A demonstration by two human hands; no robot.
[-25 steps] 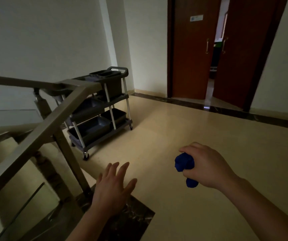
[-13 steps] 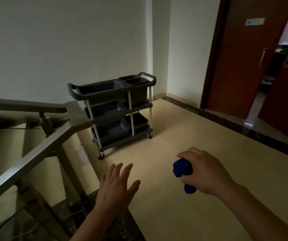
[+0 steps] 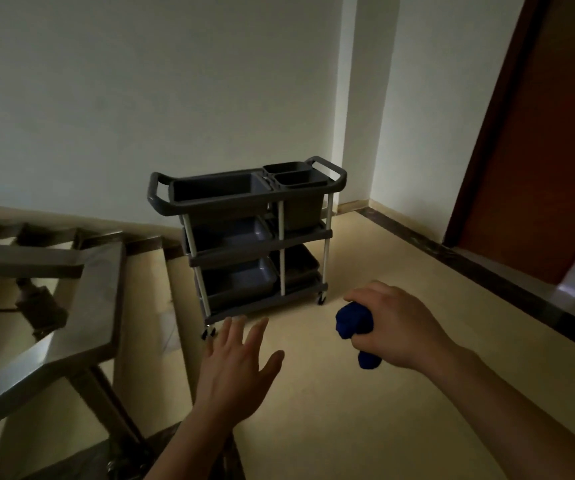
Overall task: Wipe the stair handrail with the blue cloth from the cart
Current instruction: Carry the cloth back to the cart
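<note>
Dim, grainy; daylight from right doorway; wide-angle edge bending.

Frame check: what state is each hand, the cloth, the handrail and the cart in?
right hand, fingers curled round the blue cloth.
blue cloth, bunched up, held above the floor.
left hand, open, fingers spread, holding nothing.
handrail, touched by neither hand.
cart, upright on its wheels near the wall.
</note>
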